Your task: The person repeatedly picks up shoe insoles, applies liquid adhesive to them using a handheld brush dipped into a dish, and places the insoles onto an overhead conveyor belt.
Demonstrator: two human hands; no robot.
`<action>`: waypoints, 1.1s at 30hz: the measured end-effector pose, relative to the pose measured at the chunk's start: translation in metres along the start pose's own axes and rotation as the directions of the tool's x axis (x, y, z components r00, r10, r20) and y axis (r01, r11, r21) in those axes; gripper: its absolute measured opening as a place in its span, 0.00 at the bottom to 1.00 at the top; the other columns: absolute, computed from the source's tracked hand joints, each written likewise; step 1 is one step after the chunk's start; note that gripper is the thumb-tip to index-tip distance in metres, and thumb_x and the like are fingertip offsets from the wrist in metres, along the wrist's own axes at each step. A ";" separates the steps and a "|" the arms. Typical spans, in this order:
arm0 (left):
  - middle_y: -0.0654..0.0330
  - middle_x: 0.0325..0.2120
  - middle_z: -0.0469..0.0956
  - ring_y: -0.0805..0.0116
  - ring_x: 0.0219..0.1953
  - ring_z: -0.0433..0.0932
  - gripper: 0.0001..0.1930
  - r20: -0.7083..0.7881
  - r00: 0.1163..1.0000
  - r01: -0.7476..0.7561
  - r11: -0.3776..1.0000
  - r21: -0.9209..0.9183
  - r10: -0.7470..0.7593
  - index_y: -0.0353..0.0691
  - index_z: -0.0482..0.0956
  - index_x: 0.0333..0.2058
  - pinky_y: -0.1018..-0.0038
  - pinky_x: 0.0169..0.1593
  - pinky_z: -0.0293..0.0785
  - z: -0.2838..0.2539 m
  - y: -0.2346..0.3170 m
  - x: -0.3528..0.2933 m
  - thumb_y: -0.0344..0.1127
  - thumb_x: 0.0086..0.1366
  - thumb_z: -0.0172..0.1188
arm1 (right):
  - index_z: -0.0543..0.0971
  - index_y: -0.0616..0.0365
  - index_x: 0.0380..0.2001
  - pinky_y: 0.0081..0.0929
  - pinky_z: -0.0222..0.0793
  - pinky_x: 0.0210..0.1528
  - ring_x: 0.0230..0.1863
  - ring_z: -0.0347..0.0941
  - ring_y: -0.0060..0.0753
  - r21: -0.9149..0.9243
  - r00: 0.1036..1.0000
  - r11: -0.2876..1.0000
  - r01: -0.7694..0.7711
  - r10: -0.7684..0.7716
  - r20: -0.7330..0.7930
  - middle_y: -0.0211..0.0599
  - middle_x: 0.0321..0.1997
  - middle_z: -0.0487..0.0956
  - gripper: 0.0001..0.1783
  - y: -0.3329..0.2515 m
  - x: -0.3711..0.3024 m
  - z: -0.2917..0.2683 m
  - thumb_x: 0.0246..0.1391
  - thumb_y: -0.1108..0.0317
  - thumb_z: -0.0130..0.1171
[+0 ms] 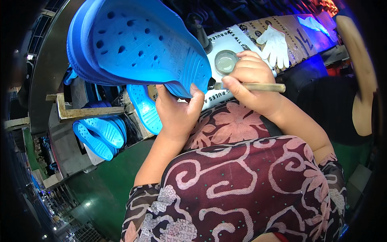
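Observation:
A large blue clog (173, 48) with round holes is held up by my left hand (177, 107), thumb and fingers pinching its rim near the heel. My right hand (254, 82) grips a brush (264, 87) with a pale wooden handle. The brush's dark bristle tip meets the clog's heel edge, and whether it presses on it I cannot tell. Just behind my right fingers stands a small round cup (226, 62) with a cloudy, pale content.
A white glove (275, 46) lies on brown cardboard (298, 36) beyond my right hand. More blue clogs (100, 135) are stacked at left, near a metal frame (86, 113). Another blue clog piece (144, 109) lies below the held one. A person's arm (358, 60) is at right.

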State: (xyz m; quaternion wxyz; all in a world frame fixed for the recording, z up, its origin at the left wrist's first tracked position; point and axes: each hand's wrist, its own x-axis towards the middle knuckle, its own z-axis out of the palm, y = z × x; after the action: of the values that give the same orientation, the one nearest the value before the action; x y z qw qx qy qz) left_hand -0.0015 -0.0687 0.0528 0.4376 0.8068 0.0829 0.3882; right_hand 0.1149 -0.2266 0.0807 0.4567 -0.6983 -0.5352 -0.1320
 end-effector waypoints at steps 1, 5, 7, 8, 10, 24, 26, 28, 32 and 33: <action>0.51 0.29 0.77 0.64 0.28 0.80 0.31 -0.008 1.000 -0.006 1.000 -0.016 0.006 0.30 0.57 0.52 0.73 0.33 0.75 0.001 0.000 0.000 0.23 0.48 0.59 | 0.77 0.55 0.14 0.34 0.66 0.40 0.20 0.69 0.36 -0.001 1.000 1.000 -0.002 0.002 -0.010 0.32 0.13 0.72 0.12 0.001 0.000 -0.002 0.45 0.65 0.64; 0.51 0.28 0.78 0.63 0.26 0.80 0.31 -0.016 0.998 -0.054 0.998 -0.011 0.054 0.31 0.58 0.51 0.73 0.32 0.75 0.004 0.001 0.000 0.23 0.48 0.61 | 0.76 0.55 0.13 0.35 0.66 0.39 0.20 0.69 0.36 0.032 0.998 0.999 0.007 -0.005 -0.061 0.32 0.13 0.72 0.12 0.000 0.003 0.002 0.45 0.65 0.64; 0.51 0.27 0.78 0.62 0.26 0.80 0.30 -0.025 0.995 -0.093 0.996 0.010 0.093 0.32 0.59 0.49 0.73 0.31 0.75 0.005 0.002 0.001 0.23 0.47 0.61 | 0.76 0.56 0.12 0.35 0.66 0.39 0.20 0.69 0.37 0.035 0.997 0.999 0.033 -0.031 -0.067 0.33 0.13 0.72 0.13 -0.001 0.003 0.006 0.46 0.65 0.63; 0.52 0.26 0.78 0.61 0.25 0.80 0.29 -0.035 0.991 -0.130 0.991 0.032 0.131 0.32 0.60 0.48 0.73 0.31 0.75 0.005 0.002 0.002 0.23 0.47 0.62 | 0.76 0.56 0.12 0.35 0.66 0.39 0.20 0.69 0.37 0.036 0.997 0.999 0.033 -0.031 -0.068 0.33 0.13 0.72 0.13 -0.002 0.003 0.006 0.46 0.65 0.63; 0.52 0.26 0.78 0.61 0.24 0.79 0.27 -0.027 0.986 -0.164 0.985 0.049 0.166 0.32 0.62 0.46 0.73 0.30 0.75 0.003 0.002 0.002 0.24 0.47 0.63 | 0.76 0.56 0.13 0.33 0.66 0.38 0.20 0.69 0.37 0.025 1.000 1.000 0.018 -0.018 0.002 0.34 0.14 0.72 0.13 -0.004 0.001 0.004 0.47 0.65 0.62; 0.57 0.21 0.75 0.67 0.19 0.74 0.09 0.002 0.975 -0.224 0.975 -0.007 0.224 0.34 0.74 0.27 0.74 0.24 0.69 0.005 0.014 0.007 0.20 0.44 0.61 | 0.76 0.56 0.13 0.34 0.64 0.40 0.20 0.68 0.37 -0.058 1.000 0.998 0.000 -0.001 -0.022 0.33 0.14 0.71 0.12 -0.005 0.000 -0.001 0.47 0.67 0.60; 0.57 0.20 0.74 0.66 0.19 0.74 0.06 -0.026 0.974 -0.224 0.975 -0.013 0.223 0.33 0.74 0.23 0.74 0.24 0.68 0.006 0.013 0.011 0.19 0.44 0.60 | 0.76 0.56 0.13 0.34 0.65 0.41 0.21 0.68 0.37 -0.078 1.000 0.997 -0.004 0.002 -0.021 0.33 0.14 0.71 0.12 -0.004 0.002 -0.007 0.48 0.67 0.60; 0.57 0.22 0.75 0.67 0.22 0.75 0.08 -0.004 0.975 -0.223 0.975 0.004 0.223 0.33 0.74 0.26 0.74 0.28 0.70 0.003 0.011 0.014 0.19 0.45 0.60 | 0.76 0.56 0.13 0.35 0.65 0.44 0.21 0.68 0.37 -0.096 0.997 0.993 -0.075 0.077 0.022 0.33 0.14 0.70 0.13 -0.003 0.005 -0.016 0.49 0.67 0.58; 0.50 0.45 0.69 0.65 0.45 0.73 0.29 0.082 0.994 0.087 0.984 -0.152 -0.075 0.31 0.56 0.52 0.72 0.50 0.68 -0.009 0.019 0.027 0.21 0.53 0.59 | 0.74 0.57 0.12 0.34 0.62 0.36 0.18 0.62 0.39 -0.015 0.984 0.990 -0.142 0.139 -0.108 0.34 0.13 0.69 0.16 0.009 0.000 -0.035 0.51 0.67 0.56; 0.50 0.47 0.68 0.65 0.46 0.72 0.29 0.073 0.979 0.202 0.961 -0.187 -0.192 0.31 0.56 0.53 0.71 0.52 0.67 -0.014 0.032 0.034 0.21 0.54 0.59 | 0.73 0.57 0.11 0.33 0.58 0.32 0.17 0.59 0.40 -0.019 0.973 0.993 -0.113 0.107 -0.203 0.35 0.13 0.69 0.16 0.013 -0.003 -0.034 0.52 0.68 0.56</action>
State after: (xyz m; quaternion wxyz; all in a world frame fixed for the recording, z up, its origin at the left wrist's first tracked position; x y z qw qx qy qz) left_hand 0.0054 -0.0626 0.1007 0.5527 0.7582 0.1129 0.3271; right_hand 0.1355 -0.2555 0.0910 0.5046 -0.7166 -0.4447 -0.1845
